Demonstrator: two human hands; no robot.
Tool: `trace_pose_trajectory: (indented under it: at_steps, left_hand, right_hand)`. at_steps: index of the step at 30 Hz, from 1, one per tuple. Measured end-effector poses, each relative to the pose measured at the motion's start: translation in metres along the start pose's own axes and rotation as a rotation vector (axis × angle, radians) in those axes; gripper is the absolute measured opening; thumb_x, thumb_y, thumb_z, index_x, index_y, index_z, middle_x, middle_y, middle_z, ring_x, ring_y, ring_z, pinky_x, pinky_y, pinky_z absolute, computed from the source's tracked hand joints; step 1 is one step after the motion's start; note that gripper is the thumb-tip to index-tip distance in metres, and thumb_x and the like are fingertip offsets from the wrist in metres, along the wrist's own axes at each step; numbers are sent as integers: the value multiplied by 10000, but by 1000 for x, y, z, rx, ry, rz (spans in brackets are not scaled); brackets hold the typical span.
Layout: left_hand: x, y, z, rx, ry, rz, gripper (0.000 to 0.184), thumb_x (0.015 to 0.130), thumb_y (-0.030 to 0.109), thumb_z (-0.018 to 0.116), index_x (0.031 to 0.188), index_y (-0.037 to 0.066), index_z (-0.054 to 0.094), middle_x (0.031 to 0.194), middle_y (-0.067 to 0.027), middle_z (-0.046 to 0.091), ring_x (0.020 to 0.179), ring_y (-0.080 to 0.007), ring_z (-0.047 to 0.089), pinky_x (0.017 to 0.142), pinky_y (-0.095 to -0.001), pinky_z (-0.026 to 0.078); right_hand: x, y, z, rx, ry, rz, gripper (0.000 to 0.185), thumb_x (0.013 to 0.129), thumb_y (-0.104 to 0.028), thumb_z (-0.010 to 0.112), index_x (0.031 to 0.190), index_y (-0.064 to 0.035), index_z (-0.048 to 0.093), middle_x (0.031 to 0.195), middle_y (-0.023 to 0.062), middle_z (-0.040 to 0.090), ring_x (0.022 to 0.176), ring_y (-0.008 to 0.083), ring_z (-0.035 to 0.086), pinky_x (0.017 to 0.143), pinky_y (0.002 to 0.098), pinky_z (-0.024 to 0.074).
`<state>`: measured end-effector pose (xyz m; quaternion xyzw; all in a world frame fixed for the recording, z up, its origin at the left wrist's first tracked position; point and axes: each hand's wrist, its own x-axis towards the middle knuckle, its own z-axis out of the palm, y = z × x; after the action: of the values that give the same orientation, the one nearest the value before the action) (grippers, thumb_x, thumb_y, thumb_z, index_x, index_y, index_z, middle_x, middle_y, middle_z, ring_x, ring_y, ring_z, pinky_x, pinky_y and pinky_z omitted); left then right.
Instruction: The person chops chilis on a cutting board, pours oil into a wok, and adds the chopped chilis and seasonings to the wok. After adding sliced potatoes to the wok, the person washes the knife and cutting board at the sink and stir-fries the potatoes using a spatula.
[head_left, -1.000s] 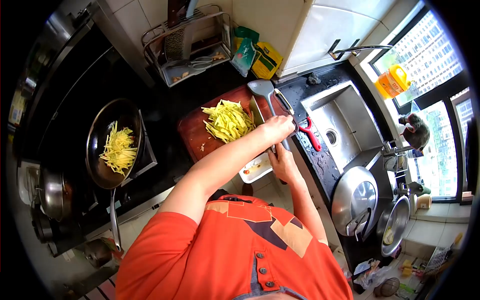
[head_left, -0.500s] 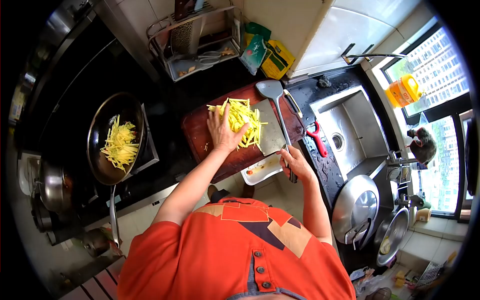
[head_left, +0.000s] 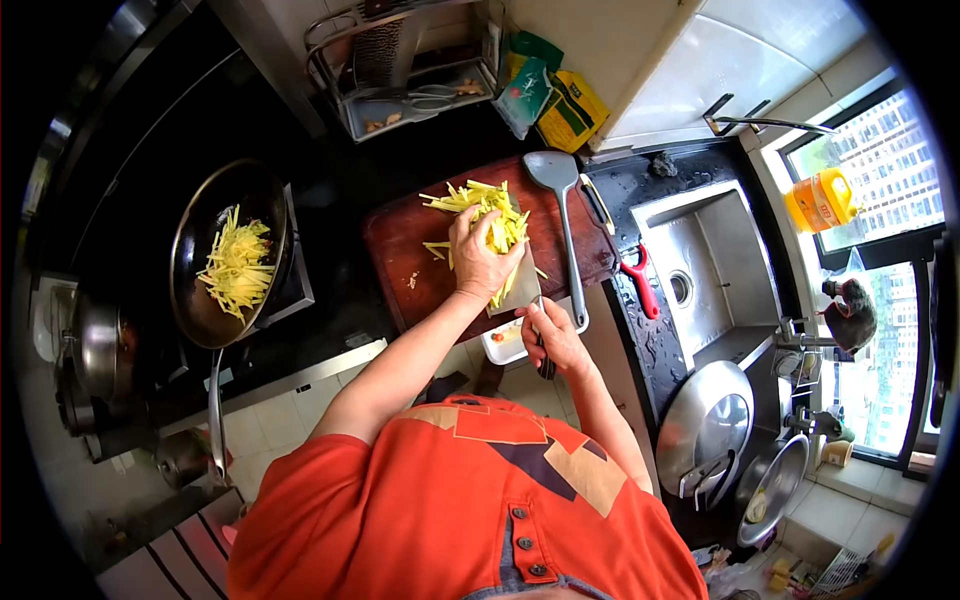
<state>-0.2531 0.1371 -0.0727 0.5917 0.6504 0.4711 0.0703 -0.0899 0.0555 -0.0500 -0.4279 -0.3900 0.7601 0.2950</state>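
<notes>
My left hand (head_left: 478, 258) curls over a heap of yellow vegetable strips (head_left: 488, 195) on the red-brown cutting board (head_left: 400, 240), its fingers pressing them against a cleaver. The wide blade of that cleaver (head_left: 522, 288) lies under part of the heap, near the board's front edge. Gripping its dark handle is my right hand (head_left: 556, 338), closed. A few strips lie loose to the left of the heap. To the right, a grey spatula (head_left: 568, 215) rests on the board. More of the same strips (head_left: 238, 265) lie in the frying pan (head_left: 188, 285) at the left.
A red-handled peeler (head_left: 642, 285) lies by the steel sink (head_left: 720, 290). Below the board's front edge sits a white tray (head_left: 505, 350). Food bags (head_left: 572, 112) and a wire rack (head_left: 345, 115) stand behind. A large lid (head_left: 690, 425) leans at the right.
The cleaver has slid left under the strips. My left hand has moved right and gathered them onto the blade, its spread fingers now curled. My right hand has shifted left with the handle.
</notes>
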Motion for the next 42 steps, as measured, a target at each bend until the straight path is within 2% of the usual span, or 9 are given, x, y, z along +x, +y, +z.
trace_pose_trajectory:
  at_steps: [10,14,18,27,30,34,36,39,42]
  left_hand:
    - [15,49,-23,-102,-37,76,514,607,239,792,1075,102,628,1221,-167,485,1124,-364,474,973,-436,403]
    - [40,65,-50,-218,72,143,505,609,229,785,1067,79,632,1204,-178,496,1114,-374,486,975,-437,405]
    - [76,67,-107,-189,220,159,474,608,229,779,1034,70,648,1184,-179,504,1104,-367,484,967,-427,408]
    - [143,-24,-276,43,501,34,483,578,300,793,1007,119,661,1115,-120,506,1044,-314,476,926,-396,412]
    - [149,-99,-303,52,580,9,467,685,362,782,1037,83,653,1048,-157,555,972,-314,568,885,-387,461]
    - [125,-166,-344,-207,198,-613,534,803,391,706,1218,73,597,1218,-181,579,1081,-245,579,910,-347,464]
    - [113,-196,-360,-70,247,-701,421,832,336,679,1203,143,633,1285,-177,565,1138,-265,576,929,-377,465]
    - [112,-225,-388,-51,258,-597,185,846,206,631,918,61,720,852,-115,710,825,-216,680,779,-305,517]
    - [113,-207,-402,70,251,-461,178,834,205,636,836,48,721,784,-123,703,740,-223,677,720,-315,523]
  right_hand:
    - [-37,-24,11,91,30,-91,303,1014,-263,420,1083,21,499,640,17,419,411,84,374,356,247,377]
    - [-44,-53,35,54,91,-125,271,1013,-242,424,1070,7,513,609,21,424,369,87,361,326,243,354]
    - [-27,-85,72,-20,-34,-241,290,1019,-284,415,1075,-26,535,598,9,388,353,74,325,298,233,297]
    - [40,-153,246,-221,-319,-177,273,1001,-251,435,1046,8,510,629,13,422,399,75,354,336,232,329]
    - [81,-142,294,-355,-366,-205,253,973,-227,490,993,24,510,636,22,445,415,85,387,357,249,355]
    - [127,-122,337,-644,-272,-257,219,924,-194,540,895,22,525,641,34,487,440,97,451,375,263,382]
    - [137,-120,343,-674,-249,-268,208,920,-182,545,894,23,525,637,29,482,446,93,456,379,263,381]
    - [142,-127,334,-412,-331,-83,215,921,-166,526,925,49,537,637,42,492,454,106,453,388,267,386]
    - [143,-131,324,-341,-445,25,212,928,-161,520,943,49,535,647,35,479,449,97,424,391,256,367]
